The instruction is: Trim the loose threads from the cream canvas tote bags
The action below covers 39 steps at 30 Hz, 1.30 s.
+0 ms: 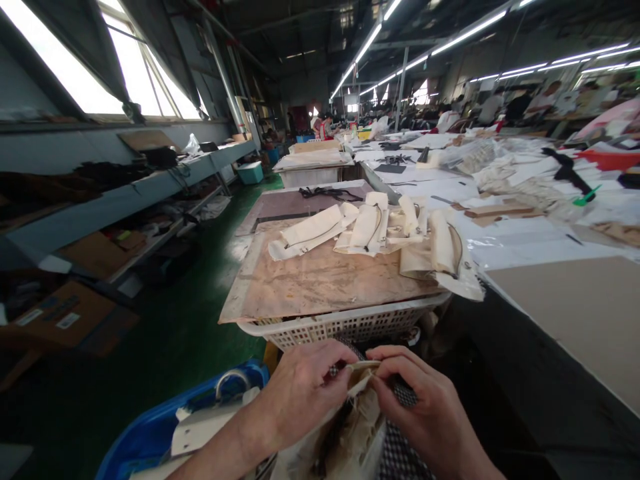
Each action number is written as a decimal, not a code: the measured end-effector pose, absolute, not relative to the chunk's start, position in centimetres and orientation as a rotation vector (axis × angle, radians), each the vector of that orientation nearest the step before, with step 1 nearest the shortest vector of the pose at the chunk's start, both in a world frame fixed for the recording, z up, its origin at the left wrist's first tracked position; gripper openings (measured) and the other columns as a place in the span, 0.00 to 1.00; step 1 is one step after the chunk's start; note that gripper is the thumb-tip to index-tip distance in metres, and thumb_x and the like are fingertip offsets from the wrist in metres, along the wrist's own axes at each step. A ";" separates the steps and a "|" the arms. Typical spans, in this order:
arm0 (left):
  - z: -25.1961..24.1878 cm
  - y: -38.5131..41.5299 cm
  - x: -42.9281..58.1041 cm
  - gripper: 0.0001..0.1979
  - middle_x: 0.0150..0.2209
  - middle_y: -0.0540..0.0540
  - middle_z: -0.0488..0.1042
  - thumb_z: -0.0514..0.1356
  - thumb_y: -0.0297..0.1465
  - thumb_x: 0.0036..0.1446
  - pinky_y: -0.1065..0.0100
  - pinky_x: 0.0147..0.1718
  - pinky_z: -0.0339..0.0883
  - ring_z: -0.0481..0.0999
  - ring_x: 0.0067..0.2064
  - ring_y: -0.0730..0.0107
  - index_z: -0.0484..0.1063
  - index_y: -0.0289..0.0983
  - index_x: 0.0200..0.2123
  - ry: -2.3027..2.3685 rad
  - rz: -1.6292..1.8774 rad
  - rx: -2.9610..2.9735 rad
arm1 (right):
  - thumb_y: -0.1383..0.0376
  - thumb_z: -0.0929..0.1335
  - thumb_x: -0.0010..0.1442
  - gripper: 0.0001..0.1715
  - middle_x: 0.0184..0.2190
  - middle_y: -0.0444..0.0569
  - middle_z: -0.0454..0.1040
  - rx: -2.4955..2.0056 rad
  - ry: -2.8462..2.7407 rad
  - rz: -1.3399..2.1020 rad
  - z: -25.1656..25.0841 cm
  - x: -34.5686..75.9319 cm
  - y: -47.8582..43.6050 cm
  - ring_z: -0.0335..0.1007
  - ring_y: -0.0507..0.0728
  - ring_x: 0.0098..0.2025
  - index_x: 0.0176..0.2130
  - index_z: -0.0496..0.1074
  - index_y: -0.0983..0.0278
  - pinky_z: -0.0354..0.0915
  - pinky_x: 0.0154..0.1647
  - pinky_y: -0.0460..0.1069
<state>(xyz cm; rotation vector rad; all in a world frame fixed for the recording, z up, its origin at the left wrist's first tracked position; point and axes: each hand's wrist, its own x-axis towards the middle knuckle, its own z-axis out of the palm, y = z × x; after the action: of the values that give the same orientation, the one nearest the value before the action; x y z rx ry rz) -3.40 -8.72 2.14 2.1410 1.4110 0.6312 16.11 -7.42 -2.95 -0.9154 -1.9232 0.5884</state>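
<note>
Cream fabric piece [367, 420], pinched at its upper edge by 2 hands over a checked cloth [403, 453].
The left hand [305, 380] and right hand [425, 393] each grip the edge between thumb and fingers, close together, probably to control the fold as the rest hangs loose below. Ahead, a brown board [300, 287] lies across a white basket [345, 325], seemingly as a flat surface keeping the cream zippered pieces [320, 230] within reach; it hides the basket's inside, so its contents cannot be told. Beside the left forearm, a blue tub [135, 430] holds cream parts [200, 427] and a pale curved handle [233, 377].
</note>
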 end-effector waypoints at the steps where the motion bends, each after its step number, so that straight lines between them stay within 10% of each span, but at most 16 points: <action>1: 2.1 -8.7 -3.4 0.10 0.36 0.49 0.79 0.56 0.21 0.58 0.70 0.36 0.67 0.75 0.36 0.70 0.76 0.38 0.37 1.403 0.644 2.145 | 0.71 0.66 0.59 0.07 0.37 0.50 0.77 -0.943 -1.898 0.573 -3.3 15.9 -7.6 0.77 0.54 0.39 0.30 0.71 0.62 0.73 0.39 0.45; 39: 2.3 -9.2 -2.6 0.08 0.39 0.46 0.76 0.51 0.26 0.67 0.66 0.36 0.68 0.75 0.39 0.63 0.71 0.36 0.41 1.333 0.214 2.547 | 0.68 0.64 0.65 0.05 0.36 0.49 0.77 -0.993 -1.806 0.319 -6.3 15.1 -8.6 0.78 0.52 0.39 0.36 0.69 0.61 0.73 0.42 0.43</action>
<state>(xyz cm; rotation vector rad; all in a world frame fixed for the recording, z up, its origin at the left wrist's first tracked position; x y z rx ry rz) -2.65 -9.24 2.33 2.5468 1.3333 0.2143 15.12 -8.62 -6.29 -0.9925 -1.8061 0.3191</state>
